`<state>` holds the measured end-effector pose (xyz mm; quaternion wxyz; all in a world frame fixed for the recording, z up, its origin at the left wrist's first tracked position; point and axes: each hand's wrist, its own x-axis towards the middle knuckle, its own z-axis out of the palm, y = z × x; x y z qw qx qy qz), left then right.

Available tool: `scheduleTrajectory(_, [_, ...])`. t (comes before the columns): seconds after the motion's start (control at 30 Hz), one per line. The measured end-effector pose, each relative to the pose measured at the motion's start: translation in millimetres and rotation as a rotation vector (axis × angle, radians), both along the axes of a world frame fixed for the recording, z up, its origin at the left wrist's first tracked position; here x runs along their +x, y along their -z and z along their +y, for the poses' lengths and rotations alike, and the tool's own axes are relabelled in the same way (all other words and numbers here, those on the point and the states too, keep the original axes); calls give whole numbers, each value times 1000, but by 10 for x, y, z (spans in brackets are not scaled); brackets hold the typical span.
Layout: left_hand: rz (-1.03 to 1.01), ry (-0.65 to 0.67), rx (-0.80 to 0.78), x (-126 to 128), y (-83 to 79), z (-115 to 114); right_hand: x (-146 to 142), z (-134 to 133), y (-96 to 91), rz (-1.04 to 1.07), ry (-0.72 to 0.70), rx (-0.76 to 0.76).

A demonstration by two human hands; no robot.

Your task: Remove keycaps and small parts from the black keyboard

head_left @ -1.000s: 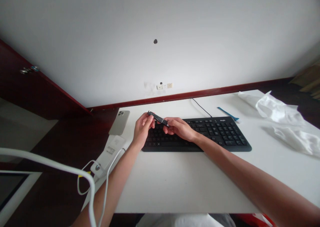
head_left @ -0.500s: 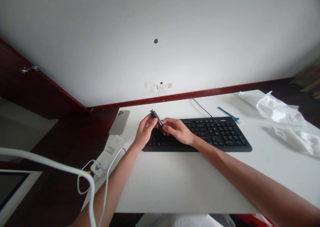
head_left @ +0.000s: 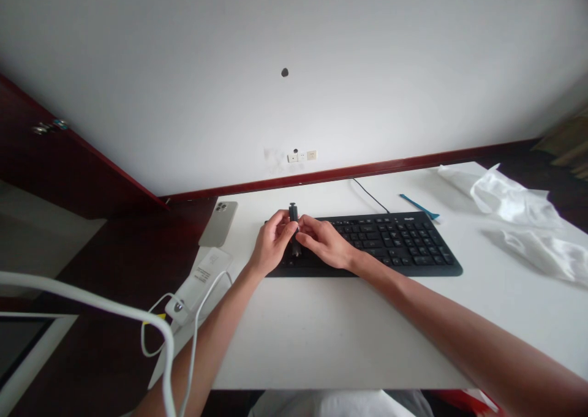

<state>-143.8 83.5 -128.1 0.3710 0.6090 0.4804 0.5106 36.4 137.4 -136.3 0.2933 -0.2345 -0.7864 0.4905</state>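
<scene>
Black cylindrical part (head_left: pixel 293 215) stood with long axis vertical in frame, top end clear of grip; left hand (head_left: pixel 272 244) and right hand (head_left: pixel 324 250) closed on it, above left end of keyboard (head_left: pixel 390 240).

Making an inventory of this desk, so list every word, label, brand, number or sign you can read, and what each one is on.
Brand mark on the black keyboard: small pale lettering, too blurred to read.
Keycap legends on the keyboard: too small to read.
Label on the white flat block: printed lines, too small to read.
Small black cylindrical part between the hands: no text visible.
No text can be read for certain.
</scene>
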Motion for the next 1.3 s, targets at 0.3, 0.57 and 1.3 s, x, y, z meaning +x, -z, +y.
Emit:
scheduleTrajectory(0.3, [31, 45, -57, 16, -9, -19, -6, 14, 29, -81, 32, 130])
scheduleTrajectory(0.57, [10, 32, -39, -39, 5, 3, 18, -4, 30, -30, 80, 97])
scheduleTrajectory(1.3, [120, 165, -127, 42, -54, -90, -28, 76, 94, 365, 167, -246])
